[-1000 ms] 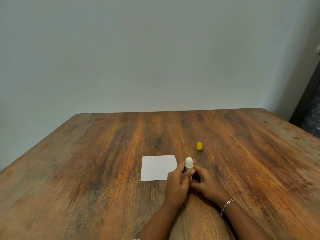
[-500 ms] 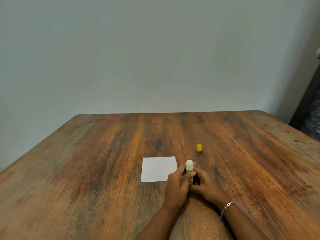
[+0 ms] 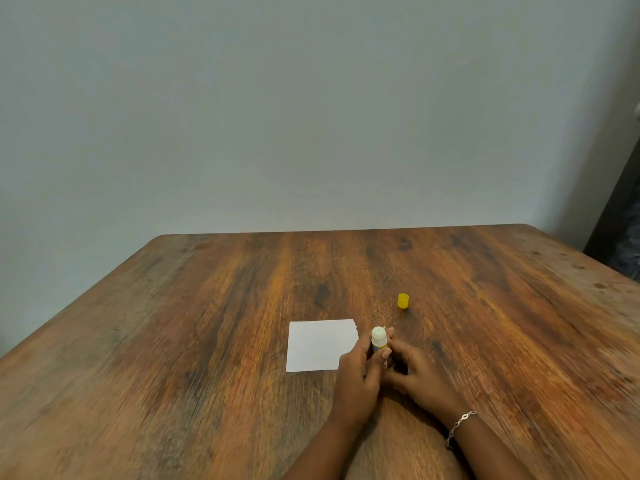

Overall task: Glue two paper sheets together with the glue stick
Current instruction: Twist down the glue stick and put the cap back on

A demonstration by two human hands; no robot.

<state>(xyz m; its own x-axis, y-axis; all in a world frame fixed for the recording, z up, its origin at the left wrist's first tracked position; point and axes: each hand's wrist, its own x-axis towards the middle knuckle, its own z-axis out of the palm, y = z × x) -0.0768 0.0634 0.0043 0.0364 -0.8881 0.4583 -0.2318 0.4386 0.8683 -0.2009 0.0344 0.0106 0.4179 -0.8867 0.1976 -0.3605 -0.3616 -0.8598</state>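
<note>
An uncapped glue stick [image 3: 378, 338] stands upright between my two hands, its white tip showing above my fingers. My left hand [image 3: 358, 377] curls its fingers round the stick's body from the left. My right hand [image 3: 417, 374] holds the lower part of the stick from the right, fingers bent toward it. A white paper sheet [image 3: 320, 344] with a torn right edge lies flat just left of my hands; whether a second sheet lies under it I cannot tell. The yellow cap [image 3: 403, 301] stands alone behind the stick.
Everything rests on a brown wooden table [image 3: 207, 341] that ends at a plain grey wall. A dark doorway or curtain [image 3: 623, 237] shows at the far right. A bracelet [image 3: 459, 426] circles my right wrist.
The camera view has tipped slightly, so everything sits a little lower in frame. My hands and the glue stick keep the same hold and place on the table.
</note>
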